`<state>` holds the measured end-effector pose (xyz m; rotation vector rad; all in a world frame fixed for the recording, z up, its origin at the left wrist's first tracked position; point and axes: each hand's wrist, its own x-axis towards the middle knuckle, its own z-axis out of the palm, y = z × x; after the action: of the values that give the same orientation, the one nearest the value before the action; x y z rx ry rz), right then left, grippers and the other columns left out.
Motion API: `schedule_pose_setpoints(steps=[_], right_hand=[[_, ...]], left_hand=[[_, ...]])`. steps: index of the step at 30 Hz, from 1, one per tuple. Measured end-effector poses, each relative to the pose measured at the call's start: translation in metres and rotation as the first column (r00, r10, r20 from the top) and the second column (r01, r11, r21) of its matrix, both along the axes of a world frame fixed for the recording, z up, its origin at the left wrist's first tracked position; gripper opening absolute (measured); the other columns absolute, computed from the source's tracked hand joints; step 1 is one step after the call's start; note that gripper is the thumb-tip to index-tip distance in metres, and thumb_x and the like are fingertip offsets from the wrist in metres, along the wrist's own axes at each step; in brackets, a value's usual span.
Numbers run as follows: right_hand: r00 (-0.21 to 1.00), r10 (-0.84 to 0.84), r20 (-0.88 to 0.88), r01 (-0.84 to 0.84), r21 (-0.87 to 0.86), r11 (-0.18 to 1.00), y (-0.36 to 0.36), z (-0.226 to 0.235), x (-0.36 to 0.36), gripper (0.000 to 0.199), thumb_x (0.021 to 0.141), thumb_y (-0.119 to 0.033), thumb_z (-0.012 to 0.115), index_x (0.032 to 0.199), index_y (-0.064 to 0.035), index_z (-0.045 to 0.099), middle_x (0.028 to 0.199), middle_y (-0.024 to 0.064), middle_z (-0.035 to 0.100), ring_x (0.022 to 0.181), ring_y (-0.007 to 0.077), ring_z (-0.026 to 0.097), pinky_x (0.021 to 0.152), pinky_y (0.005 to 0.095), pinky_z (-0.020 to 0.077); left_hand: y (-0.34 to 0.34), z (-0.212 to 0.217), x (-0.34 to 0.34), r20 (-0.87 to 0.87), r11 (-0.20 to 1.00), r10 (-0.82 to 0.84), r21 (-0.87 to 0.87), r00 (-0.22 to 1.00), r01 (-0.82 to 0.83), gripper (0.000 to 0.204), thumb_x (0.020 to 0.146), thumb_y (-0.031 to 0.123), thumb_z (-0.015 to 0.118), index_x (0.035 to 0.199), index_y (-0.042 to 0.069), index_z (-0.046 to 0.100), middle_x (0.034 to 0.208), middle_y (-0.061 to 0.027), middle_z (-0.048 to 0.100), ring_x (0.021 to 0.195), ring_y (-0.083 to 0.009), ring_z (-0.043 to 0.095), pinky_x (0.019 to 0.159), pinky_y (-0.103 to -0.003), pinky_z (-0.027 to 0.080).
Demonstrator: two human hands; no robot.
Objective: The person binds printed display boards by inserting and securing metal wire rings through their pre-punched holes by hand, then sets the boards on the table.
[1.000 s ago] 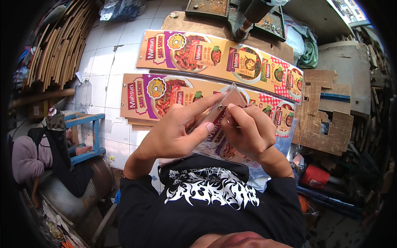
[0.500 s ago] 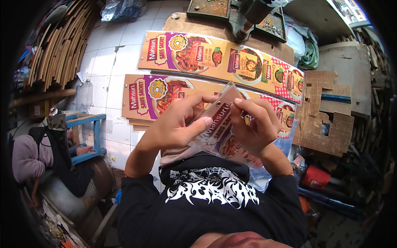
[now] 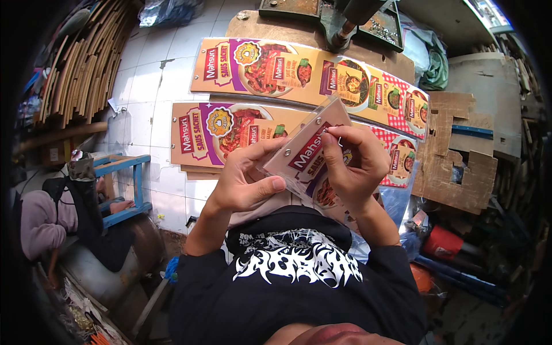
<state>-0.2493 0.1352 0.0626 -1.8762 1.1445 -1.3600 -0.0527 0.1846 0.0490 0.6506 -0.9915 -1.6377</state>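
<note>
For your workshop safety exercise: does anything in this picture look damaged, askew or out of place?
Yes: the cardboard sheets at the right have jagged notches cut from their edges and lie crookedly overlapped. The printed card strip held by the left hand and right hand looks intact.

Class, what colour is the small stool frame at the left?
Blue; the stool frame shows only in the head view.

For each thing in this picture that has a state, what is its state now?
Left hand: closed on the lower left edge of the printed strip.
Right hand: fingers pinching a small metal hook at the strip's top.
Printed strip: held up, tilted, two rivets showing.
Printed sheets: lying flat on the floor, stacked.
Cardboard pieces: lying flat, with cut-outs.
Blue stool: standing, a person beside it.
</note>
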Motion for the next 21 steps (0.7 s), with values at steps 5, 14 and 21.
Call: schedule_pose_setpoints(steps=[5, 14, 21], right_hand=[[0.993, 0.038, -0.108, -0.053, -0.136, 0.989, 0.003, 0.006, 0.004, 0.016, 0.075, 0.003, 0.075, 0.089, 0.0006, 0.066, 0.075, 0.0096, 0.064, 0.063, 0.0125, 0.061, 0.055, 0.0219, 0.0471], [0.975, 0.041, -0.217, -0.112, -0.326, 0.939, 0.012, 0.003, 0.004, 0.026, 0.069, 0.003, 0.072, 0.093, 0.0003, 0.063, 0.070, 0.0086, 0.063, 0.056, 0.0202, 0.063, 0.048, 0.0288, 0.0495], [0.972, 0.035, -0.231, -0.114, -0.340, 0.933, 0.011, 0.003, 0.002, 0.025, 0.070, 0.002, 0.072, 0.094, 0.0005, 0.063, 0.070, 0.0092, 0.062, 0.055, 0.0202, 0.062, 0.048, 0.0290, 0.0488]], left_hand=[[0.008, -0.002, -0.005, 0.270, 0.996, 0.070, 0.027, 0.960, -0.081, 0.048, 0.091, 0.003, 0.060, 0.135, -0.008, 0.044, 0.116, -0.0152, 0.063, 0.101, -0.0135, 0.060, 0.085, -0.027, 0.050], [0.012, 0.004, -0.016, 0.327, 0.992, 0.123, -0.023, 0.937, -0.122, 0.052, 0.090, 0.007, 0.065, 0.136, -0.005, 0.044, 0.111, -0.0139, 0.065, 0.096, -0.0128, 0.062, 0.081, -0.025, 0.051], [0.010, 0.010, -0.019, 0.397, 0.994, 0.108, -0.041, 0.911, -0.100, 0.052, 0.091, 0.010, 0.065, 0.136, -0.005, 0.044, 0.111, -0.0135, 0.065, 0.097, -0.0115, 0.061, 0.080, -0.024, 0.050]])
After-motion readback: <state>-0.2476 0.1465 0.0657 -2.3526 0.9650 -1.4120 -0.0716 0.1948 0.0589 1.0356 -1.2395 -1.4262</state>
